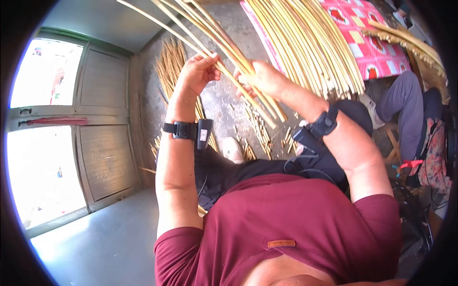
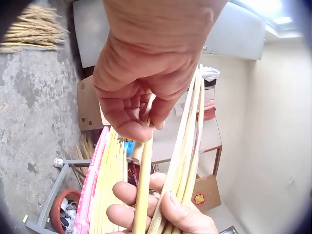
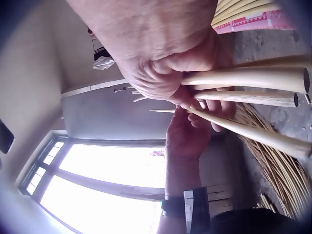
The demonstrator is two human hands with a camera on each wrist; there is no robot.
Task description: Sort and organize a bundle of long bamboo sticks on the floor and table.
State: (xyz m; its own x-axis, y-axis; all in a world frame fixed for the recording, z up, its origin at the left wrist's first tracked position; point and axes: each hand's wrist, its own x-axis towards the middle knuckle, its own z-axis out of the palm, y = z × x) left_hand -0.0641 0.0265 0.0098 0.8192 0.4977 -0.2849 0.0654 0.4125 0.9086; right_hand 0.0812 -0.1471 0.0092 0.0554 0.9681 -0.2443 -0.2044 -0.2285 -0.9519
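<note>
My left hand [image 1: 196, 75] pinches one long pale-yellow stalk [image 2: 143, 185] between thumb and fingers. In the left wrist view this stalk runs down across the fingers of my right hand [image 1: 263, 80]. That right hand holds several more long stalks [image 3: 253, 79], its thumb lying over them in the left wrist view. Their thick, cut ends point down toward my lap, and the thin ends reach away past the top of the head view. Both hands are raised close together in front of my knees, the left a little farther left.
Many similar stalks lie side by side on a pink patterned cloth [image 1: 377, 53] at the back right. Brown brushy stalks [image 1: 171, 59] lie on the floor at left, with short cut pieces [image 1: 260, 131] near my feet. Another person's leg [image 1: 403, 102] is at right.
</note>
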